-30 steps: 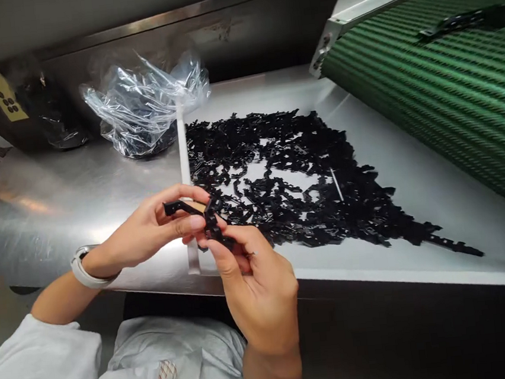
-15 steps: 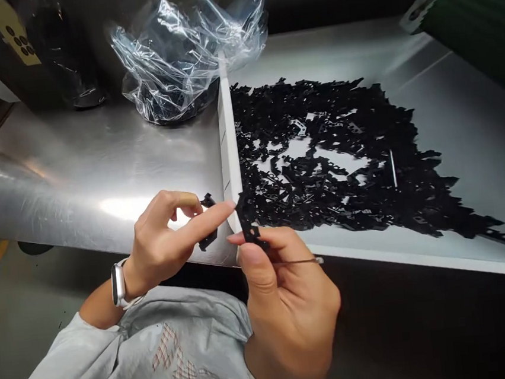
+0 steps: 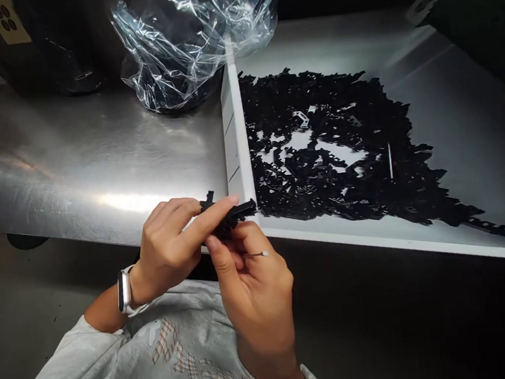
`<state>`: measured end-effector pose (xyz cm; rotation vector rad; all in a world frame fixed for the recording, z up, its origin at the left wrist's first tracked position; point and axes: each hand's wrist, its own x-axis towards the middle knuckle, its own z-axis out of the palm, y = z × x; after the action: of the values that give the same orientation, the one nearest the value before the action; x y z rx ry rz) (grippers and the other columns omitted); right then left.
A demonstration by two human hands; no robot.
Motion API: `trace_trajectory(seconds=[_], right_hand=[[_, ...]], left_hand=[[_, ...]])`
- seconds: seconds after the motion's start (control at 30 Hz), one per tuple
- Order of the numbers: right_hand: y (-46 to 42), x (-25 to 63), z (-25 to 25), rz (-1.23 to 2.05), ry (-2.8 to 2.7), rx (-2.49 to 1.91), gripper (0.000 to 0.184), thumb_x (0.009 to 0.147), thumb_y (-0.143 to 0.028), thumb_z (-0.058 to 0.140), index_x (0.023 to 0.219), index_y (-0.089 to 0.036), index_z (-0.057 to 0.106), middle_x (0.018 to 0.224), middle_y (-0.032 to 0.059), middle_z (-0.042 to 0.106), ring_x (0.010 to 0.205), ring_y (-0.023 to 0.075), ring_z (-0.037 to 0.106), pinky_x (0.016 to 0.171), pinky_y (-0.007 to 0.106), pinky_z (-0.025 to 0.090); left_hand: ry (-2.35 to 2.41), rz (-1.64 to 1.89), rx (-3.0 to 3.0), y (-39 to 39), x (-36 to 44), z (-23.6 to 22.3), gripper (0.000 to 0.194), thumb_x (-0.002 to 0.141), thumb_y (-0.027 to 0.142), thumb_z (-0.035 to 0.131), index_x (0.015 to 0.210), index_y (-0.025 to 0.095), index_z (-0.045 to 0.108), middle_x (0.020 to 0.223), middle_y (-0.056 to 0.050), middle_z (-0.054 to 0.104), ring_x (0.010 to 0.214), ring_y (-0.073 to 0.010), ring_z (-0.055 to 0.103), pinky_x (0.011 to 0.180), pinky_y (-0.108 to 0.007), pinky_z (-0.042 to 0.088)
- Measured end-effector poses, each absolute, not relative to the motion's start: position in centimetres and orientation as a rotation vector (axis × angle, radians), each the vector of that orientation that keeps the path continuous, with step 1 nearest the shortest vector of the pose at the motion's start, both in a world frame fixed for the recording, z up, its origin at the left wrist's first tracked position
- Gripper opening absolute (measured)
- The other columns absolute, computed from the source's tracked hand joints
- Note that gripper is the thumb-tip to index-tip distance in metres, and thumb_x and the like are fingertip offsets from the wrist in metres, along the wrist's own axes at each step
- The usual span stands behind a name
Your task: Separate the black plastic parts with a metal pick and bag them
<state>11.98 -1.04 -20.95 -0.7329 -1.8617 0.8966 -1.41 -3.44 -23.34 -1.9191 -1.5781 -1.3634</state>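
My left hand [image 3: 172,236], a watch on its wrist, is closed around a small black bracket-like part that pokes up past its fingertips. Its index finger stretches along another dark notched part [image 3: 242,210], which my right hand [image 3: 256,278] pinches between thumb and fingers. The two black pieces meet between my hands, and my fingers hide where they touch. Tucked in my right hand is a thin metal rod [image 3: 256,254] with a pale tip. Just right of my hands, a large heap of similar black parts [image 3: 342,193] lies in a white-walled tray [image 3: 328,234].
The tray's left wall [image 3: 241,131] divides it from a steel table [image 3: 74,153]. A clear plastic bag [image 3: 186,59] with dark contents stands against that wall at the back. A thin white stick [image 3: 390,161] lies on the heap. A dark bagged shape sits at back left.
My hands separated with one black part each, then came back together. The right hand moved left and the parts tilted. The view swung, and the green ribbed belt sank into shadow.
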Motion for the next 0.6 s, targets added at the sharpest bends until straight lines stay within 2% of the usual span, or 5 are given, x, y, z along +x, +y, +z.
trace_trajectory(seconds=[0.2, 0.27, 0.4, 0.53, 0.6], right_hand=[[-1.0, 11.7, -20.9, 0.74, -1.911, -0.754, 0.011, 0.103, -0.015, 0.057, 0.095, -0.022, 0.056, 0.069, -0.0072, 0.063, 0.045, 0.0056, 0.045, 0.041, 0.019, 0.036], [-0.9, 11.8, -21.0, 0.683, -1.912, -0.767, 0.012, 0.104, -0.014, 0.055, 0.095, -0.022, 0.056, 0.064, -0.008, 0.058, 0.047, 0.0068, 0.05, 0.042, 0.018, 0.038], [-0.8, 11.8, -21.4, 0.549, -1.957, -0.743, 0.009, 0.105, -0.014, 0.055, 0.1, -0.021, 0.057, 0.075, -0.0022, 0.066, 0.058, 0.0108, 0.062, 0.055, 0.02, 0.051], [-0.9, 12.0, -21.7, 0.43, -2.082, -0.667, 0.007, 0.104, -0.014, 0.056, 0.107, -0.019, 0.059, 0.088, 0.0058, 0.074, 0.081, 0.0183, 0.074, 0.073, 0.026, 0.059], [-1.0, 12.2, -21.6, 0.388, -2.148, -0.656, 0.01, 0.104, -0.012, 0.055, 0.112, -0.017, 0.059, 0.095, 0.0086, 0.076, 0.092, 0.0203, 0.076, 0.079, 0.027, 0.061]], left_hand=[[-1.768, -1.877, -2.088, -4.6, -1.2, -23.2, 0.047, 0.105, 0.014, 0.049, 0.15, 0.029, 0.053, 0.11, -0.004, 0.081, 0.1, -0.0173, 0.075, 0.092, -0.033, 0.056], [-1.882, -2.175, -2.045, -5.1, -1.0, -23.1, 0.046, 0.107, 0.019, 0.051, 0.151, 0.029, 0.049, 0.113, -0.005, 0.081, 0.106, -0.0172, 0.076, 0.098, -0.034, 0.057], [-2.139, -2.68, -1.818, -5.7, -0.6, -22.8, 0.035, 0.108, 0.039, 0.053, 0.14, 0.025, 0.051, 0.108, -0.006, 0.081, 0.105, -0.0193, 0.079, 0.1, -0.036, 0.06], [-2.168, -2.882, -1.775, -5.8, -0.7, -22.5, 0.04, 0.102, 0.047, 0.063, 0.134, 0.029, 0.049, 0.101, -0.004, 0.081, 0.091, -0.0179, 0.08, 0.088, -0.033, 0.064], [-2.146, -2.959, -1.808, -5.7, -0.8, -22.5, 0.035, 0.101, 0.045, 0.067, 0.129, 0.03, 0.055, 0.103, -0.003, 0.081, 0.094, -0.0175, 0.079, 0.089, -0.032, 0.065]])
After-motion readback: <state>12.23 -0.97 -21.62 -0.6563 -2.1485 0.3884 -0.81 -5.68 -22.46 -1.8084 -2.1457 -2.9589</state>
